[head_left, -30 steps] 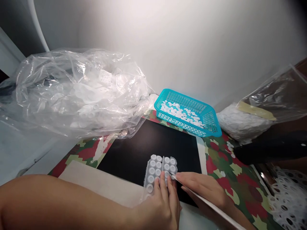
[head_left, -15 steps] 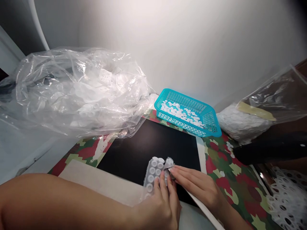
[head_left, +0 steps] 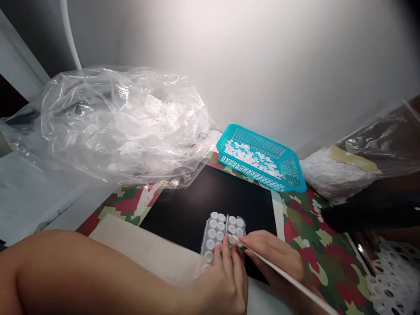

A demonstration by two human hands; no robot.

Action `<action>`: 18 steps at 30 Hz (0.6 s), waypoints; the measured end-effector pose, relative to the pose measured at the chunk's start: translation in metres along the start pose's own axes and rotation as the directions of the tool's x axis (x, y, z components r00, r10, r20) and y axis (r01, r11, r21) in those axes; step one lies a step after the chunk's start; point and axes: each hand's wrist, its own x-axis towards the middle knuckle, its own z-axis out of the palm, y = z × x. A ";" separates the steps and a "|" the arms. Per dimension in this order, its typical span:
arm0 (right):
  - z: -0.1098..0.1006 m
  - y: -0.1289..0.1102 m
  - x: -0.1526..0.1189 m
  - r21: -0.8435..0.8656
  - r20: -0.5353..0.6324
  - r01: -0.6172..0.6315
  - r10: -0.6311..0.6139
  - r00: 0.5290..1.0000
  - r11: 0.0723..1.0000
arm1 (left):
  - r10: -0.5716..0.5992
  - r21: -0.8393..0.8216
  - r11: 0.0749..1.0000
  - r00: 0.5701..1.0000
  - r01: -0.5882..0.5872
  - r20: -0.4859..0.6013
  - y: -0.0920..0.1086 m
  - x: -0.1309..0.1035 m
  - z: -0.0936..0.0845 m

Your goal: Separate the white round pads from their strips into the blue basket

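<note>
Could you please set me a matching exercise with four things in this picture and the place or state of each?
1. Left hand
2. Right hand
3. Turquoise basket
4. Black mat

A. Contains small white discs
B. Lies partly beneath a translucent sheet of round pieces
C. Grips a long white strip
D. Has its fingers laid over the sheet

Pairs: 1-D, 2-C, 3-A, 4-B

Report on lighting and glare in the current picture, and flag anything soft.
Head view: the wall is brightest at top centre, while the upper-right corner falls dark; head view: glints streak the clear plastic bag; head view: the round forms in the translucent tray are distinguishable, but the white perforated pieces at lower right look soft.
</note>
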 end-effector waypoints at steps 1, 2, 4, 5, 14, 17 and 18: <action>0.003 0.003 -0.001 0.016 0.038 0.033 -0.033 0.999 0.999 | -0.036 -0.021 0.999 0.999 0.036 0.004 0.001 -0.002 -0.002; 0.005 0.006 -0.002 0.024 0.076 0.058 -0.060 0.995 0.998 | -0.069 -0.031 0.997 0.998 0.069 0.016 0.002 -0.004 -0.004; 0.008 0.012 -0.004 0.011 0.124 0.075 -0.075 0.989 0.997 | -0.098 -0.004 0.995 0.994 0.098 0.052 0.005 -0.009 -0.007; 0.009 0.014 -0.006 -0.002 0.134 0.079 -0.078 0.988 0.997 | -0.108 0.020 0.994 0.992 0.107 0.064 0.008 -0.011 -0.007; 0.008 0.002 0.000 -0.189 0.152 0.150 -0.123 0.981 0.970 | -0.187 0.089 0.979 0.981 0.182 0.056 0.031 -0.020 0.004; 0.012 0.001 0.003 -0.251 0.105 0.147 -0.125 0.987 0.957 | -0.194 0.093 0.978 0.980 0.189 0.047 0.033 -0.019 0.005; 0.013 0.001 0.003 -0.264 0.088 0.141 -0.122 0.989 0.954 | -0.193 0.092 0.978 0.980 0.188 0.048 0.033 -0.019 0.005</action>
